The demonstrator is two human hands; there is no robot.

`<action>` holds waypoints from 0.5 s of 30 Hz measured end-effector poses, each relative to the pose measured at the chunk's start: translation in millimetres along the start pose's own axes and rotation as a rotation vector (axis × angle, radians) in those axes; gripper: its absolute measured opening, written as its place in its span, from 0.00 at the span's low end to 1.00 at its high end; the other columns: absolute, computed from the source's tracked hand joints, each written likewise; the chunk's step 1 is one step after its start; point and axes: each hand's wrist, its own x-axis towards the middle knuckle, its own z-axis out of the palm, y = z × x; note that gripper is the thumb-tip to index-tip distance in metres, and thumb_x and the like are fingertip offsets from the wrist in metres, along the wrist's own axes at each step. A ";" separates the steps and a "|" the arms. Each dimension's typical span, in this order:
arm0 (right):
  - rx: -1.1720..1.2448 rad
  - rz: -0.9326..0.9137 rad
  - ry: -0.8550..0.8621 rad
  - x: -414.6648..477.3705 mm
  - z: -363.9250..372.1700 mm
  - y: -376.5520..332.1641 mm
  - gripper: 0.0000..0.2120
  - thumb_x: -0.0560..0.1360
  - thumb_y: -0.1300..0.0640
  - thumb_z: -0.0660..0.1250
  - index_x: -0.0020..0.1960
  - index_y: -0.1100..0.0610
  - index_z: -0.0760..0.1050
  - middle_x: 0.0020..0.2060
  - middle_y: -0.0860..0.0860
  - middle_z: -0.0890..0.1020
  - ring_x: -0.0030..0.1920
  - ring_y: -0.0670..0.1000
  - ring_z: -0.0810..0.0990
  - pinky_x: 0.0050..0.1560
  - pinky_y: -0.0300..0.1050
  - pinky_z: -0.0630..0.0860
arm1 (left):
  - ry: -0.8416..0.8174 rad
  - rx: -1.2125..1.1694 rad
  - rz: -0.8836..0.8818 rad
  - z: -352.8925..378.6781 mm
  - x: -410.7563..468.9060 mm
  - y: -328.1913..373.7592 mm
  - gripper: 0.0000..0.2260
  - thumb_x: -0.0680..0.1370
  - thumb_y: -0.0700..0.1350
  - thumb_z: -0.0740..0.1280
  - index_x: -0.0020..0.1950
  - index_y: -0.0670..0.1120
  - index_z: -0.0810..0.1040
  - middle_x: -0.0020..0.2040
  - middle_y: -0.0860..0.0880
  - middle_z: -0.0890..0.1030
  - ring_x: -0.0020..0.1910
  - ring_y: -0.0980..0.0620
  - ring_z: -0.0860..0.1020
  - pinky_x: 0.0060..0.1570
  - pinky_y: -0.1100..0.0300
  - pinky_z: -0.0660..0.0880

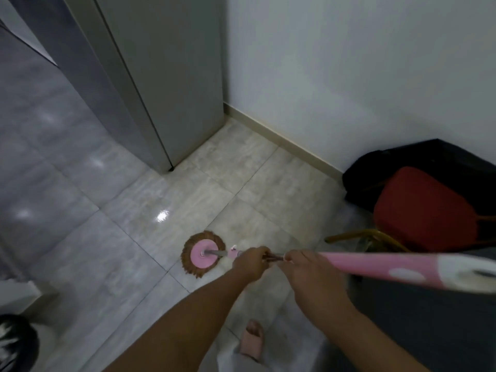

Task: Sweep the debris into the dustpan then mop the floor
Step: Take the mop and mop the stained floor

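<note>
a pink-handled mop (349, 264) is gripped by both hands, the left hand (251, 261) closed around the shaft just ahead of the right hand (308, 267), which is wrapped around it too. the round mop head (202, 253) is pressed flat on the tiled floor (107, 237) beyond the left hand. a red chair (424, 210) is seen beyond the right hand.
</note>
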 end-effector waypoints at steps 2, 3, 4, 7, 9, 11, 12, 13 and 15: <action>0.039 -0.020 0.097 -18.3 -1.4 9.3 0.20 0.58 0.65 0.78 0.49 0.55 0.84 0.44 0.51 0.84 0.44 0.53 0.83 0.44 0.49 0.80 | 0.055 0.027 0.026 -1.6 0.2 17.8 0.14 0.78 0.47 0.65 0.62 0.46 0.77 0.58 0.44 0.80 0.57 0.46 0.79 0.57 0.53 0.75; 0.064 -0.024 0.121 -24.1 0.9 14.7 0.21 0.60 0.66 0.78 0.52 0.56 0.84 0.46 0.52 0.84 0.47 0.54 0.83 0.46 0.50 0.81 | 0.080 0.040 0.031 -3.1 0.6 23.5 0.14 0.79 0.48 0.64 0.62 0.46 0.77 0.58 0.44 0.80 0.55 0.46 0.78 0.55 0.54 0.75; 0.082 -0.017 0.147 -27.5 0.5 20.5 0.21 0.62 0.65 0.78 0.55 0.56 0.83 0.49 0.53 0.83 0.50 0.54 0.82 0.48 0.50 0.80 | 0.102 0.050 0.027 -4.8 1.1 27.2 0.14 0.79 0.49 0.64 0.63 0.47 0.76 0.57 0.44 0.80 0.54 0.46 0.78 0.54 0.54 0.74; 0.126 0.039 0.220 -28.0 -3.6 39.6 0.17 0.73 0.59 0.71 0.62 0.54 0.80 0.54 0.49 0.82 0.55 0.52 0.80 0.53 0.45 0.78 | 0.155 0.082 -0.003 -9.2 -4.2 30.0 0.15 0.79 0.51 0.63 0.65 0.47 0.75 0.57 0.44 0.79 0.54 0.45 0.78 0.55 0.52 0.75; 0.216 0.095 0.237 -25.6 -8.3 43.9 0.13 0.76 0.50 0.67 0.59 0.52 0.81 0.52 0.46 0.81 0.54 0.50 0.78 0.51 0.43 0.77 | 0.191 0.110 -0.020 -11.8 -13.1 26.9 0.15 0.80 0.51 0.63 0.65 0.48 0.75 0.57 0.44 0.78 0.54 0.46 0.78 0.55 0.51 0.75; 0.377 0.205 0.242 -19.1 -11.0 43.1 0.17 0.75 0.41 0.64 0.57 0.51 0.79 0.50 0.42 0.79 0.54 0.46 0.77 0.49 0.40 0.74 | 0.236 0.139 -0.038 -15.4 -25.1 20.7 0.15 0.80 0.52 0.62 0.64 0.48 0.75 0.57 0.44 0.77 0.53 0.46 0.77 0.54 0.52 0.75; 0.460 0.248 0.224 -14.0 -13.7 41.2 0.21 0.74 0.36 0.64 0.58 0.49 0.77 0.51 0.40 0.77 0.54 0.44 0.76 0.48 0.39 0.72 | 0.269 0.151 -0.047 -19.2 -31.9 17.0 0.14 0.80 0.52 0.62 0.63 0.49 0.75 0.57 0.44 0.76 0.53 0.46 0.77 0.54 0.53 0.75; 0.525 0.254 0.198 -7.6 -17.1 37.9 0.23 0.72 0.35 0.64 0.60 0.48 0.75 0.52 0.40 0.76 0.53 0.43 0.75 0.47 0.39 0.70 | 0.312 0.160 -0.058 -24.8 -39.3 13.3 0.14 0.80 0.52 0.62 0.63 0.49 0.75 0.57 0.45 0.75 0.53 0.46 0.76 0.54 0.53 0.74; 0.634 0.157 0.161 8.3 -24.4 24.9 0.23 0.73 0.38 0.67 0.65 0.46 0.73 0.56 0.41 0.78 0.52 0.41 0.75 0.48 0.38 0.70 | 0.412 0.172 -0.089 -41.4 -55.8 6.7 0.14 0.80 0.52 0.62 0.63 0.48 0.75 0.58 0.45 0.72 0.54 0.46 0.74 0.53 0.54 0.74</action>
